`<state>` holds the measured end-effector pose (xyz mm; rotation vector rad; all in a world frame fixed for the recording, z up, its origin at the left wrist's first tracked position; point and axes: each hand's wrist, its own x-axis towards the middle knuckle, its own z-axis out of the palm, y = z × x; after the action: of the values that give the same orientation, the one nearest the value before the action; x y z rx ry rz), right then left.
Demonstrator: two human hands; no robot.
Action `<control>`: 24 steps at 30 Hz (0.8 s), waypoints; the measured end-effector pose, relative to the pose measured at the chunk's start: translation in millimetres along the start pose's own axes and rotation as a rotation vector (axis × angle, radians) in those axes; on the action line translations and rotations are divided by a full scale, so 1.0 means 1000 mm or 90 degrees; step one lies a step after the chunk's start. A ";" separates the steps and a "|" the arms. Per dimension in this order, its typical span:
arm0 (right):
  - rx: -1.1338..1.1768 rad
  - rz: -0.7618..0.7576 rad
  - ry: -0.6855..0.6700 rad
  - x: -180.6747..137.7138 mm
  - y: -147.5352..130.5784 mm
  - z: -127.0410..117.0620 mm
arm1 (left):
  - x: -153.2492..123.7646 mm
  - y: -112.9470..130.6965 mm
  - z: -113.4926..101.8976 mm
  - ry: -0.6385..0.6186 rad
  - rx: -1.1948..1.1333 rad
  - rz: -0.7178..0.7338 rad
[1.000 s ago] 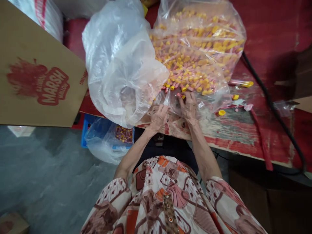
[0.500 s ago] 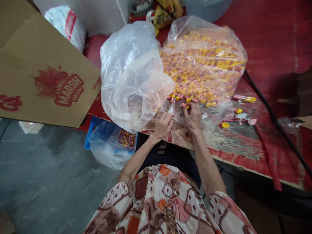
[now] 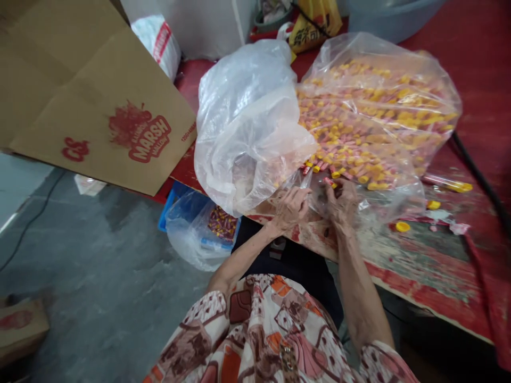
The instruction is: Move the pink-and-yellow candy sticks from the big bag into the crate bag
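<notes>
A clear plastic bag (image 3: 435, 96) full of small pink tubes with yellow caps (image 3: 371, 127) lies on the table, its mouth toward me. At that mouth my right hand (image 3: 343, 205) pinches one small pink tube with a yellow cap (image 3: 329, 182) between thumb and fingers. My left hand (image 3: 292, 208) is just left of it, over the table edge, with curled fingers pressed together at a fold of clear plastic. What those fingers hold, if anything, is too small to make out. Beside the left hand bulges a cloudy white plastic bag (image 3: 243, 101).
A printed cardboard box (image 3: 96, 106) leans at the left. Below the table edge, a blue crate (image 3: 164, 210) holds a plastic bag with more small tubes (image 3: 222, 222). On the red table (image 3: 479, 53) lie a loose yellow cap (image 3: 402, 227), a longer tube (image 3: 447, 183) and a black cable (image 3: 479, 186).
The view has swung left, so everything sits further right in the picture. Both hands stay at the bag's mouth, and the right still holds the small tube.
</notes>
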<state>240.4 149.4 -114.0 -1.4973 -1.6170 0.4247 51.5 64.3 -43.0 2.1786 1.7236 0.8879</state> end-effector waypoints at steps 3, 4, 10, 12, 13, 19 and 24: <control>0.007 -0.016 0.004 0.000 -0.003 -0.004 | -0.009 -0.001 0.004 -0.003 0.011 0.001; 0.005 -0.027 0.001 -0.001 -0.005 -0.006 | -0.011 -0.004 0.007 -0.015 0.009 0.005; 0.055 -0.087 -0.042 -0.023 -0.036 -0.007 | -0.014 -0.018 0.021 -0.029 -0.014 0.010; 0.077 -0.084 -0.074 -0.035 -0.045 -0.005 | -0.016 -0.018 0.020 -0.024 -0.033 0.006; 0.083 -0.081 -0.094 -0.040 -0.048 -0.005 | -0.019 -0.017 0.018 -0.022 -0.041 0.007; 0.084 -0.062 -0.123 -0.050 -0.052 -0.007 | -0.035 -0.012 0.001 0.051 -0.019 0.097; 0.088 -0.072 -0.115 -0.050 -0.053 -0.008 | -0.036 -0.024 0.001 0.126 0.029 0.061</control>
<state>207.9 89.4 -87.8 -1.2875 -1.7659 0.6092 28.1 37.1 -67.7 2.2870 1.7528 1.1351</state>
